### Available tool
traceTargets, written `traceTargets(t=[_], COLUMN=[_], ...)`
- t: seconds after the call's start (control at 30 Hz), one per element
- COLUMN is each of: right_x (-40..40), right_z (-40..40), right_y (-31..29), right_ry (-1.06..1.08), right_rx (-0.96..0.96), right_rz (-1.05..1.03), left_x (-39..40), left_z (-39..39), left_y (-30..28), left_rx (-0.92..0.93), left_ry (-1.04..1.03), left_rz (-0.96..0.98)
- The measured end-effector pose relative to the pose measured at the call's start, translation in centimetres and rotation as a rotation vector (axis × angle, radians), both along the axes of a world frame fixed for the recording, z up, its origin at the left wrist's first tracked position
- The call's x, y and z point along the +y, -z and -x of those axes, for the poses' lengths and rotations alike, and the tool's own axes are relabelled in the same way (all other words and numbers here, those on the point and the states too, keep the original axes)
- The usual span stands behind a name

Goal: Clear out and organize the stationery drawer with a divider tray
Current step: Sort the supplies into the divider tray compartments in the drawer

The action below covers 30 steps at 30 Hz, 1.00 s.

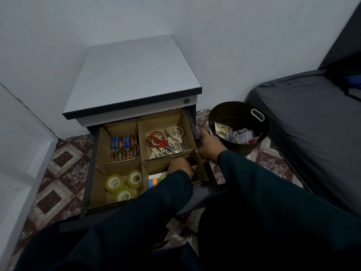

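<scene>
The drawer (89, 173) of a small cabinet stands pulled out, with a cardboard divider tray (141, 159) of four compartments in it. Batteries (125, 147) fill the back left, scissors (166, 142) the back right, three tape rolls (123, 183) the front left. Coloured sticky notes (156, 179) lie in the front right compartment. My left hand (180, 166) reaches down into that compartment, its fingers hidden among the notes. My right hand (208, 144) grips the drawer's right side rail (192, 124).
A dark bucket (239, 126) holding paper scraps stands on the tiled floor right of the drawer. A grey mattress (312, 124) lies further right. The white cabinet top (134, 75) is bare. A white panel (19, 143) borders the left.
</scene>
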State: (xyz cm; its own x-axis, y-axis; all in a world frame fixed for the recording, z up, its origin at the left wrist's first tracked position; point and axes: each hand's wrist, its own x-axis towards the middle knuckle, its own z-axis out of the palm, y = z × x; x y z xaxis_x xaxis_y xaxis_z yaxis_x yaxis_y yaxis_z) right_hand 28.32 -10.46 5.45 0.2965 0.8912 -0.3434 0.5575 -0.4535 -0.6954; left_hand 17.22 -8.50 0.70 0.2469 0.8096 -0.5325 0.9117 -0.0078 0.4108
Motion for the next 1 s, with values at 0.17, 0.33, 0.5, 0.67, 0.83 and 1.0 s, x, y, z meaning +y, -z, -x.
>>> traceTargets(t=[0.17, 0.33, 0.5, 0.67, 0.83, 1.0], right_x=[0.0, -0.2, -0.1, -0.4, -0.3, -0.2], right_z=[0.0, 0.0, 0.0, -0.1, -0.1, -0.1], right_y=[0.1, -0.1, -0.2, -0.3, -0.2, 0.1], right_ry=[0.015, 0.014, 0.014, 0.012, 0.014, 0.018], right_rx=[0.023, 0.039, 0.051, 0.031, 0.027, 0.039], right_rz=[0.002, 0.008, 0.016, 0.023, 0.018, 0.007], left_x=[0.0, 0.4, 0.3, 0.3, 0.0, 0.2], left_z=[0.2, 0.2, 1.3, 1.5, 1.5, 1.6], left_y=[0.1, -0.1, -0.8, -0.5, -0.3, 0.0], left_rx=[0.033, 0.012, 0.038, 0.060, 0.061, 0.041], left_ry=[0.054, 0.083, 0.210, 0.272, 0.323, 0.343], left_rz=[-0.039, -0.042, -0.170, -0.172, -0.182, -0.168])
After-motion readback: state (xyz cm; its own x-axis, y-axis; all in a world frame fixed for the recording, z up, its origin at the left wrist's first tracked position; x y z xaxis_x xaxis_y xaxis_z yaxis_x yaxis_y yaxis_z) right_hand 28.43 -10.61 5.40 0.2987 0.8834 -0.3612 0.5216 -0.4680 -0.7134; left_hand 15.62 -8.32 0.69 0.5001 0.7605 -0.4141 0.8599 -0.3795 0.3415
